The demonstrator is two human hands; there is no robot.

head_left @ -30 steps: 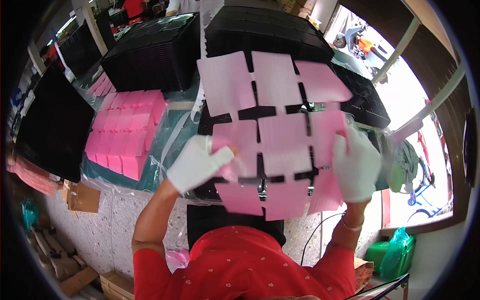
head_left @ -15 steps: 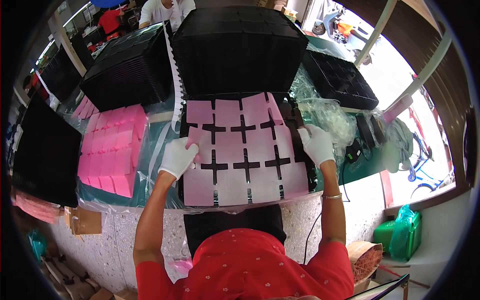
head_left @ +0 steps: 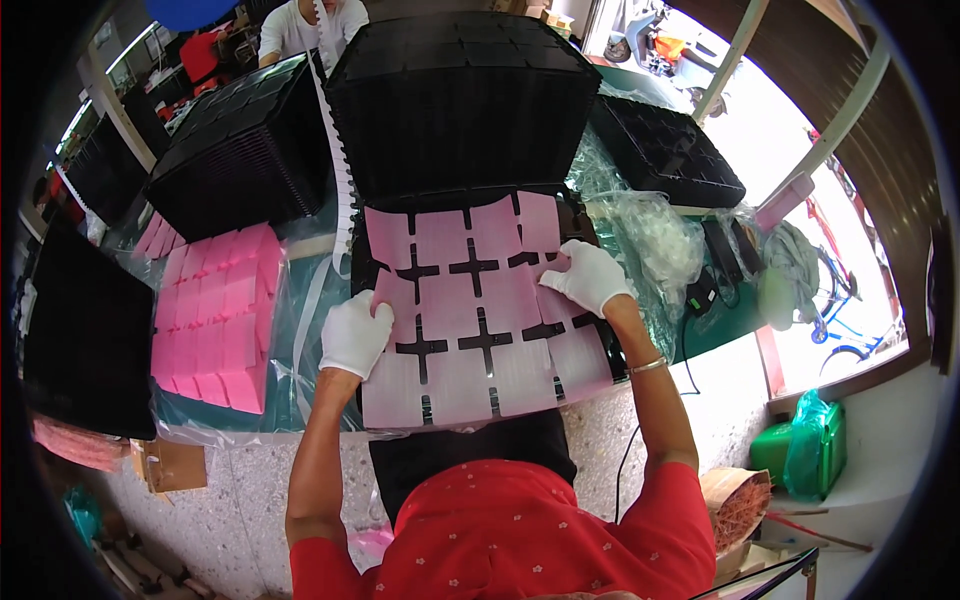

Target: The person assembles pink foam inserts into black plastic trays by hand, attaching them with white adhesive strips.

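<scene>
Thin pink foam sheeting [head_left: 450,305] with cross-shaped gaps lies over a black compartment tray [head_left: 590,222] in front of me. Black cross shapes show through the gaps. My left hand [head_left: 355,337], in a white glove, is closed at the left edge, its thumb against the foam. On the other side, my white-gloved right hand [head_left: 590,276] pinches the right part of the foam, which is bent inward and lifted there. Both hands' fingertips are partly hidden by the foam.
A tall stack of black trays [head_left: 455,130] stands behind the sheeting, another stack [head_left: 235,140] to its left. Pink foam blocks [head_left: 220,310] sit at the left. Clear plastic film [head_left: 655,235] and a black tray [head_left: 665,150] lie at the right. A person [head_left: 310,30] is beyond.
My right hand has moved inward to the left, bending the foam's right side with it. My left hand has shifted only a little. The foam's far right corner now lies flatter.
</scene>
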